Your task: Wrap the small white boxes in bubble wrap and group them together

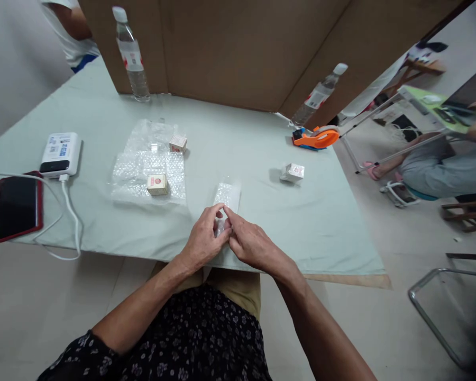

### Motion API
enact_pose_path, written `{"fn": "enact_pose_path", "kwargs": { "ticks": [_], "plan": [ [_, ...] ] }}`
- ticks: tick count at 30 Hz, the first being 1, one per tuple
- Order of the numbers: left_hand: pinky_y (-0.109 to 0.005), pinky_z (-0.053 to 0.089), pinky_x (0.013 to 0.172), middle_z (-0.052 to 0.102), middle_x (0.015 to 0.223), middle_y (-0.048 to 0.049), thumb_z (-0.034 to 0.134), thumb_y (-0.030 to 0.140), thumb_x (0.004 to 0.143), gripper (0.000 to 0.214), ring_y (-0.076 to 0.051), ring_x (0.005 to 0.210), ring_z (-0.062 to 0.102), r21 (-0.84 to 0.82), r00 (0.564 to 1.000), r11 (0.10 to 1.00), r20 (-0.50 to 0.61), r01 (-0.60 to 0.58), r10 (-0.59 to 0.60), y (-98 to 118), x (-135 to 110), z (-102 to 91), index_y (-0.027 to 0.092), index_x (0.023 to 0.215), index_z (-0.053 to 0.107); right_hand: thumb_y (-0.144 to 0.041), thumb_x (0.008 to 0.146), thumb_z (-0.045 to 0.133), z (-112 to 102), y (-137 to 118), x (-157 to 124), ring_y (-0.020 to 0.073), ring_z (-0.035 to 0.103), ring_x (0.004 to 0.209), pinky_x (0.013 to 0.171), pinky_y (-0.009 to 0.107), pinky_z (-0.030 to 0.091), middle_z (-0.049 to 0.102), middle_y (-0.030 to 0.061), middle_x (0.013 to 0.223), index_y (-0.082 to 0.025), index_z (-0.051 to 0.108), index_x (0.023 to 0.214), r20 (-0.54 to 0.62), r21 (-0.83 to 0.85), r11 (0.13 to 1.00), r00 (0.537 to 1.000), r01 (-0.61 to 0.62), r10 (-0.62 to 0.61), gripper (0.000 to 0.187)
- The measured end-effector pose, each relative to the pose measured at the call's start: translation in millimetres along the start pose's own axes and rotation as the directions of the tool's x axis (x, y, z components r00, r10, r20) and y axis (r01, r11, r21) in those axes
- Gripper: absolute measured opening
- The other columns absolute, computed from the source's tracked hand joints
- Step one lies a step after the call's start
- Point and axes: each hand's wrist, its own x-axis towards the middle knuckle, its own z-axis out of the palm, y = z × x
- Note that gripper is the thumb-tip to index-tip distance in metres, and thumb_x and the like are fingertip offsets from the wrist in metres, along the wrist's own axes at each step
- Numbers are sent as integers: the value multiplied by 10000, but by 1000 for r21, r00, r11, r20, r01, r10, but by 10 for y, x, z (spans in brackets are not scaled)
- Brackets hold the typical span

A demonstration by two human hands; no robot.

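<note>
My left hand [205, 236] and my right hand [249, 238] meet at the table's near edge, fingertips touching over a strip of clear bubble wrap [228, 196]. Both hands have their fingers bent and closed on its near end; whatever lies under them is hidden. To the left, flat bubble wrap sheets [130, 185] carry a small printed box [157, 184], and a second small box [178, 143] sits at their far right edge. On the right stands a small box [292, 173] that looks wrapped in clear plastic.
An orange tape dispenser [316, 138] and a tilted-looking water bottle [320, 95] are at the back right, before a cardboard panel [238, 53]. Another bottle [133, 61] stands back left. A power bank [61, 153], cable and phone [18, 207] lie left. Other people sit nearby.
</note>
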Motion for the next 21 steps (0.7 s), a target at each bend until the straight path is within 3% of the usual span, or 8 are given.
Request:
{"fn": "enact_pose_path", "kwargs": {
  "ticks": [4, 6, 8, 11, 13, 14, 17, 21],
  "plan": [
    [-293, 505, 756, 600, 1036, -53, 578, 228, 898, 440, -122, 731, 522, -3, 1000, 1000, -9, 24, -24, -19, -16, 37, 187, 1330, 505, -119, 812, 518, -87, 56, 20, 195, 667, 845, 762, 370, 564, 668, 126, 1246, -219, 294, 1552, 33, 245, 969, 999, 9, -18, 780],
    [-286, 502, 750, 602, 1031, -46, 599, 174, 852, 498, -120, 729, 515, -1, 1000, 1000, -5, 17, -17, -39, -28, 33, 189, 1340, 500, -129, 790, 550, -112, 130, -7, 124, 626, 699, 661, 304, 550, 655, 97, 1255, -257, 319, 1537, 42, 440, 898, 999, -10, -9, 793],
    [-274, 498, 726, 601, 1026, -42, 608, 143, 811, 528, -111, 706, 501, 3, 1000, 1000, 6, 10, -10, -57, -35, 28, 186, 1328, 512, -183, 802, 584, -120, 236, -43, 88, 591, 625, 605, 276, 535, 656, 86, 1224, -250, 395, 1485, -36, 595, 801, 993, -71, 115, 712],
    [-261, 496, 700, 596, 1018, -38, 599, 133, 792, 491, -99, 673, 488, 3, 1000, 1000, 2, 2, -2, -74, -38, 39, 183, 1278, 549, -306, 804, 665, -106, 402, -45, 109, 612, 603, 507, 251, 502, 693, 90, 1035, -161, 515, 1339, -133, 729, 637, 861, -250, 490, 575],
    [-260, 501, 700, 596, 1012, -38, 586, 122, 788, 479, -101, 682, 504, 7, 1000, 1000, -19, -10, 10, -77, -41, 58, 185, 1263, 560, -348, 766, 728, -87, 474, 26, 156, 658, 639, 435, 232, 469, 705, 94, 926, -128, 549, 1246, -69, 779, 512, 761, -362, 645, 558],
    [-261, 507, 705, 598, 1013, -41, 580, 117, 789, 479, -106, 699, 521, 13, 999, 1000, -27, -19, 19, -75, -44, 67, 186, 1263, 562, -351, 739, 757, -76, 494, 84, 180, 678, 671, 414, 225, 464, 709, 96, 897, -127, 558, 1208, -31, 793, 468, 741, -390, 671, 557],
    [-283, 532, 753, 607, 1069, -64, 568, 118, 806, 478, -136, 796, 581, 61, 998, 997, -23, -56, 57, -58, -58, 78, 192, 1279, 566, -376, 667, 814, -42, 517, 312, 178, 659, 623, 368, 218, 455, 697, 50, 760, -145, 582, 1091, 0, 807, 447, 756, -387, 654, 536],
    [-350, 549, 872, 532, 1363, -133, 558, 119, 842, 462, -180, 956, 626, 217, 985, 961, 36, -173, 169, -5, -53, 39, 196, 1296, 584, -432, 618, 814, -1, 551, 581, 87, 452, 376, 299, 207, 332, 537, -67, 524, -174, 594, 860, -34, 764, 533, 802, -364, 596, 417]
  ]
}}
